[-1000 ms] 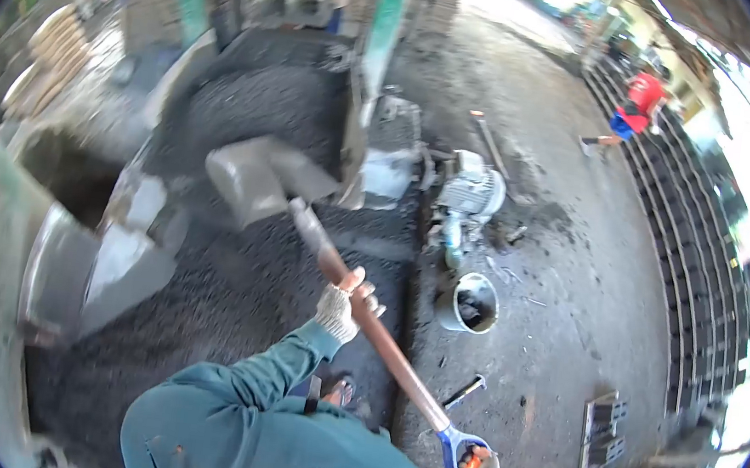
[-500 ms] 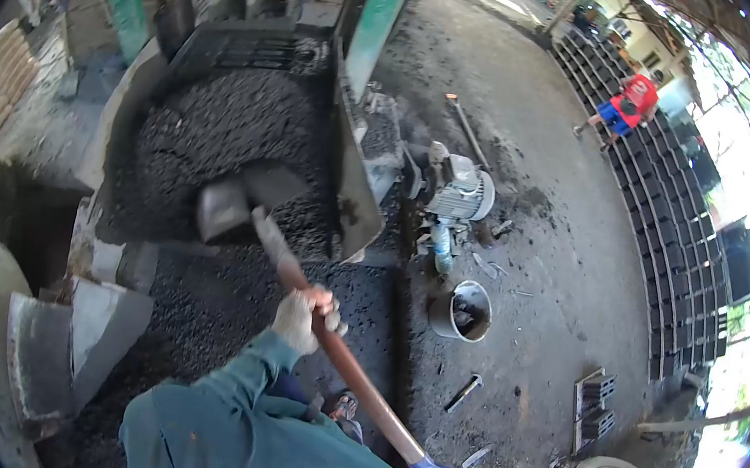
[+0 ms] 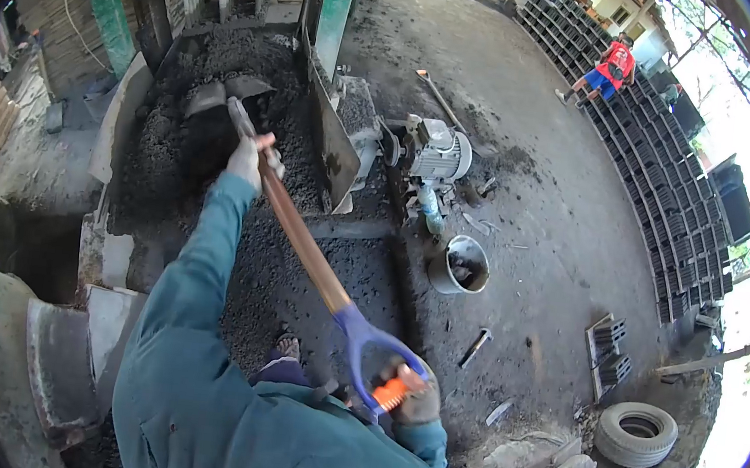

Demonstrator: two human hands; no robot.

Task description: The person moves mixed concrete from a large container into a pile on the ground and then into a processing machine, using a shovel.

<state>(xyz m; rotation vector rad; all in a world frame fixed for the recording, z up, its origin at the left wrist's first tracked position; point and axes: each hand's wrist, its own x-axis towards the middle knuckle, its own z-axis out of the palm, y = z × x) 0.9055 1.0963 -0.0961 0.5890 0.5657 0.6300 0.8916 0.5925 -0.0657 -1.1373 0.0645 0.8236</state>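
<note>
A shovel (image 3: 305,243) with a brown shaft and a blue D-shaped handle reaches diagonally across the view. My gloved left hand (image 3: 246,162) is wrapped round the shaft close to the metal socket. At the near end, my gloved right hand (image 3: 417,398) grips the handle's orange crossbar. The metal blade (image 3: 208,99) lies among dark, crumbly material (image 3: 155,149) in a large metal bin (image 3: 328,144); part of the blade is hidden by the material. More of the dark grit covers the floor below the bin, around my sandalled foot (image 3: 288,346).
An electric motor (image 3: 440,154) stands right of the bin, with a bucket (image 3: 459,267) in front. A hammer (image 3: 476,347), a tyre (image 3: 636,435) and a second long-handled tool (image 3: 441,98) lie on the floor. Stacked dark blocks (image 3: 658,183) line the right, where a person in red (image 3: 615,63) bends. A pit (image 3: 44,252) opens left.
The shovel has moved forward, its blade now deeper into the bin. My left arm has stretched out, and my right hand has come up and forward with the handle.
</note>
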